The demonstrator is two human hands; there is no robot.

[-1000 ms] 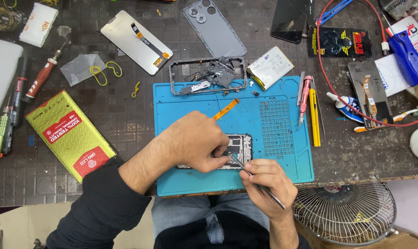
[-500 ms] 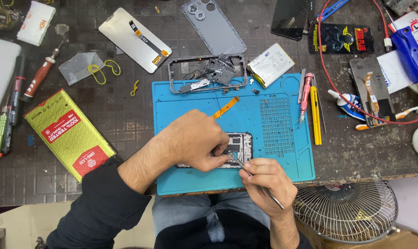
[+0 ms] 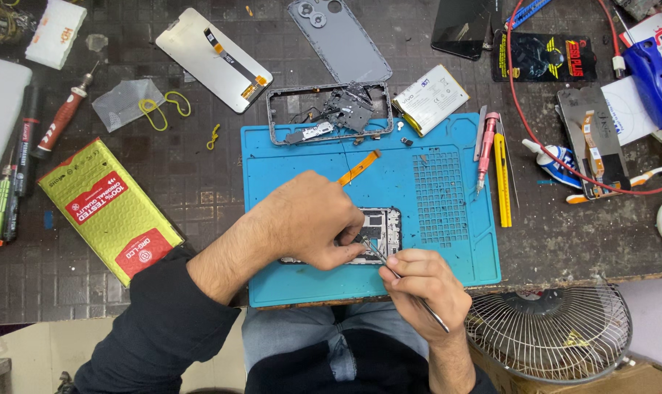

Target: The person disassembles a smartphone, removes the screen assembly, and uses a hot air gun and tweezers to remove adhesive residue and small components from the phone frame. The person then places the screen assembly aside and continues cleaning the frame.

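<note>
Head view: left hand pressed flat over opened phone, lower centre of blue mat; fingers curled, pinning it. Right hand pinched shut on tweezers, tip inside phone. Likely slip: tip skidding, tearing orange flex ribbon. Mat's near edge close behind; free room right, toward grid.

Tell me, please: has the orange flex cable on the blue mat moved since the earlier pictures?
No. The orange flex cable lies as before on the blue mat, slanting between the grey phone frame and the left hand.
</note>
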